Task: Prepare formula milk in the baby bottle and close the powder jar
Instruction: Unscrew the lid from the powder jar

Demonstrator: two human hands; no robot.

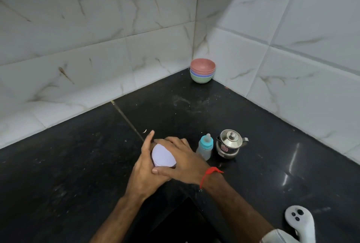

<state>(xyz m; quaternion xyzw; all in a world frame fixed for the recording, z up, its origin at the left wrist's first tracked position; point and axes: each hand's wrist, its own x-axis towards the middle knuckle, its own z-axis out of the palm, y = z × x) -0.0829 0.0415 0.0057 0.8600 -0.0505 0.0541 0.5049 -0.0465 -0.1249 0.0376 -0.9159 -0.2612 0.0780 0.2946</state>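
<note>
The powder jar (163, 157) stands on the black counter, only its pale lilac lid showing between my hands. My left hand (145, 168) wraps the jar's left side. My right hand (181, 160), with a red thread at the wrist, lies over the lid's right edge, fingers curled on it. The jar's body is hidden by both hands. Just to the right stands the baby bottle (205, 146), upright, with a teal collar and clear teat on. Its contents cannot be made out.
A small steel kettle (229, 144) with a lid stands right of the bottle. Stacked coloured bowls (202, 70) sit in the far corner by the tiled walls. A white device (300, 221) lies at the near right. The black counter (78, 164) stretches left.
</note>
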